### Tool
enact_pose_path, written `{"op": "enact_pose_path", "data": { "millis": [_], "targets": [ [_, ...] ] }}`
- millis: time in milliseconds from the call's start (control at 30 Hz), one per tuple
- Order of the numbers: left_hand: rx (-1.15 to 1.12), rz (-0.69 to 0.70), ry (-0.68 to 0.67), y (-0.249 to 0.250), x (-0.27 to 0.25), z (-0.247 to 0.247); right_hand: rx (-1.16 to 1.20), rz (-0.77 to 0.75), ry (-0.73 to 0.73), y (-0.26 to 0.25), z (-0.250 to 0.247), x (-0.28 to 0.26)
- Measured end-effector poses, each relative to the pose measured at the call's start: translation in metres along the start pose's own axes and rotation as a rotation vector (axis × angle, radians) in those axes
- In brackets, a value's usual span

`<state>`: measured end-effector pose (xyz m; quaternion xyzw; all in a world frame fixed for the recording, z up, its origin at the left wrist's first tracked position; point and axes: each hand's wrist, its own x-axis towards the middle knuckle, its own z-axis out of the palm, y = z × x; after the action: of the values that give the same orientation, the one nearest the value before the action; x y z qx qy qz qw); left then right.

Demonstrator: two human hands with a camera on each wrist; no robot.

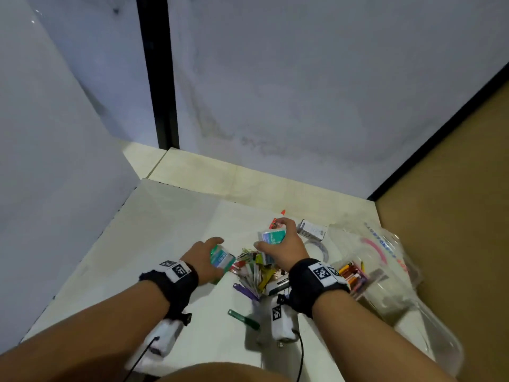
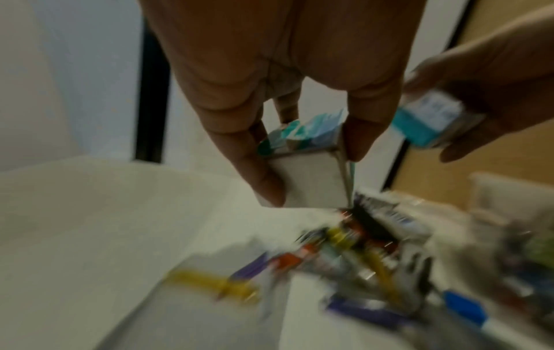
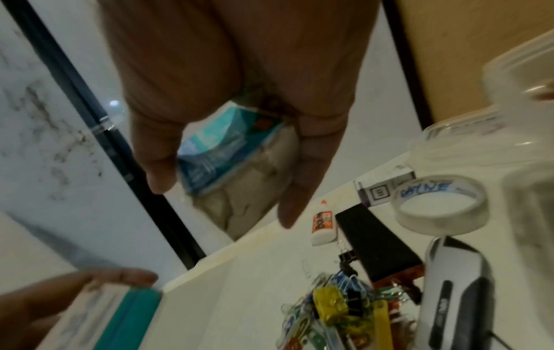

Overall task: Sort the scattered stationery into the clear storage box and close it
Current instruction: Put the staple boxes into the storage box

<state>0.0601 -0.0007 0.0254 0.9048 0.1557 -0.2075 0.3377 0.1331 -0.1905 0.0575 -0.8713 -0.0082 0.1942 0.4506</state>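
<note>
Left hand (image 1: 205, 255): fingers (image 2: 248, 165) pinch teal box (image 1: 220, 257); bare table (image 1: 154, 244) leftward.
Right hand (image 1: 285, 248): fingers (image 3: 311, 177) clasp second box (image 1: 271, 236).
Blur: clip pile (image 1: 252, 268).
</note>
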Motion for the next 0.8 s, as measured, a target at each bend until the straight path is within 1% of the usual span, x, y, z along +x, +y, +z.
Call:
{"op": "enact_pose_path", "data": {
  "millis": [67, 167, 267, 367, 500, 633, 800],
  "targets": [
    [-0.055, 0.102, 0.023, 0.034, -0.004, 0.000, 0.063, 0.039, 0.029, 0.005, -0.018, -0.006],
    [-0.152, 0.208, 0.060, 0.083, -0.011, 0.003, 0.205, 0.125, 0.131, 0.014, -0.041, -0.011],
    [-0.202, 0.291, 0.040, 0.123, -0.018, 0.012, 0.345, 0.225, 0.207, 0.022, -0.063, -0.019],
    [-0.179, 0.370, 0.015, 0.153, -0.024, 0.025, 0.467, 0.255, 0.275, 0.030, -0.082, -0.027],
    [-0.130, 0.464, -0.001, 0.183, -0.032, 0.046, 0.597, 0.261, 0.430, 0.048, -0.105, -0.039],
    [-0.095, 0.532, -0.031, 0.205, -0.037, 0.069, 0.618, 0.287, 0.443, 0.071, -0.123, -0.050],
    [-0.060, 0.580, -0.045, 0.232, -0.039, 0.087, 0.703, 0.296, 0.404, 0.087, -0.148, -0.065]
  ]
}}
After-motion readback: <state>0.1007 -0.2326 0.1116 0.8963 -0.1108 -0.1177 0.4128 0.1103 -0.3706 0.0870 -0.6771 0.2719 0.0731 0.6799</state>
